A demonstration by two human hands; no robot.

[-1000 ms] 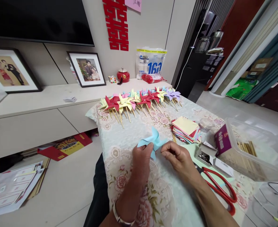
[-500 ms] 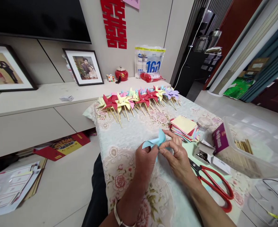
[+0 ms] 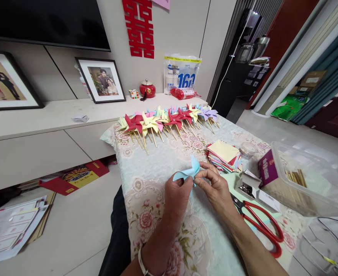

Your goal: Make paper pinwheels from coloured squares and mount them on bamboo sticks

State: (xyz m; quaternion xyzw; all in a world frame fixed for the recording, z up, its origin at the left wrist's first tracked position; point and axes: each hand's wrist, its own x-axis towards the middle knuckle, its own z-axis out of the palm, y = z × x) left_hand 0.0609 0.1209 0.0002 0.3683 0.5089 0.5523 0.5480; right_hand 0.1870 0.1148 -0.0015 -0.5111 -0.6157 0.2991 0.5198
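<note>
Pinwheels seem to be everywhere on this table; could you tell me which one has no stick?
The light blue pinwheel pinched between both hands; those in the far row all have sticks.

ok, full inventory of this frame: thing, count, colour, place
blue paper pinwheel: one, light blue, pinched between both hands over the table
finished pinwheels: a row, count unclear, red, yellow, pink, purple, far end of table
paper squares: one stack, mixed colours, right of the hands
scissors: one, red handles, table right of the right arm
clear plastic box: one, holds wooden sticks, far right
purple carton: one, against the clear box
tablecloth: one, pale with a flower print
framed photos: two, dark frames, on the shelf
left hand: on the blue pinwheel
right hand: on the blue pinwheel
</note>
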